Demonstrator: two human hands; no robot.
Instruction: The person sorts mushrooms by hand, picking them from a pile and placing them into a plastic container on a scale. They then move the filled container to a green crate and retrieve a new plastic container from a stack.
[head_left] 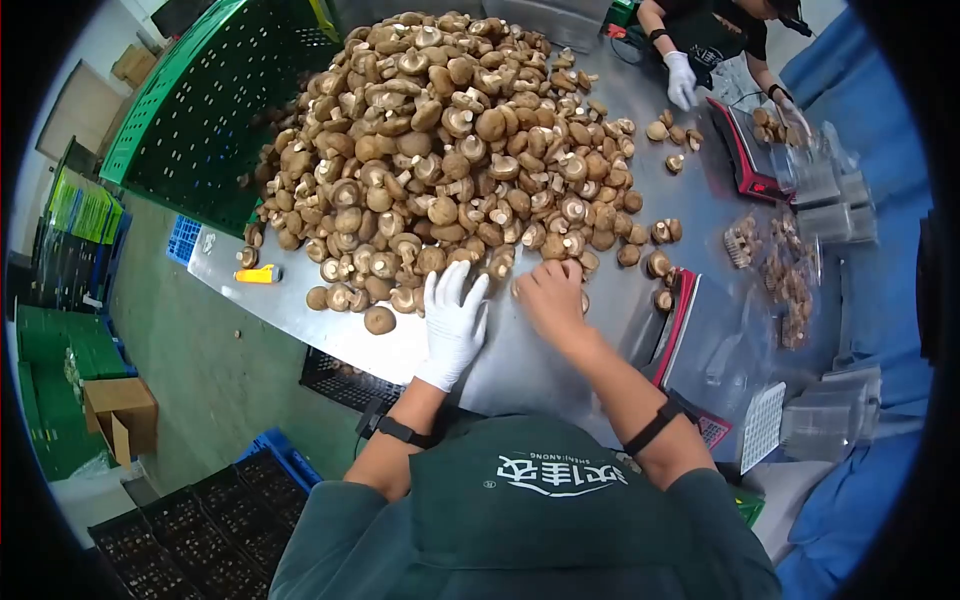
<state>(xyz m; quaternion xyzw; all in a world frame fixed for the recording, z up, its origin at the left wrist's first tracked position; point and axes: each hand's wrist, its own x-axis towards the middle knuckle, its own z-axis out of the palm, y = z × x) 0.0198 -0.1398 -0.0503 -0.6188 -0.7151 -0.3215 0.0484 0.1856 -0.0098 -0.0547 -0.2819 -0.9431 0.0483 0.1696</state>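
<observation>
A large heap of brown mushrooms (430, 130) covers the metal table (510, 360). My left hand (453, 325), in a white glove, lies at the heap's near edge, fingers apart and pointing at the mushrooms, with nothing seen in it. Just to its right, my bare right hand (552, 300) has its fingers bent at the edge of the heap, against the mushrooms there. Its fingertips are partly hidden, and what they hold, if anything, cannot be made out. One loose mushroom (380, 320) sits left of my gloved hand.
A green crate (200, 120) leans at the left of the heap, near a yellow tool (258, 274). Red-edged scales (676, 325) and clear trays (830, 420) stand at the right. Across the table a co-worker's gloved hand (681, 82) is near another scale (742, 150).
</observation>
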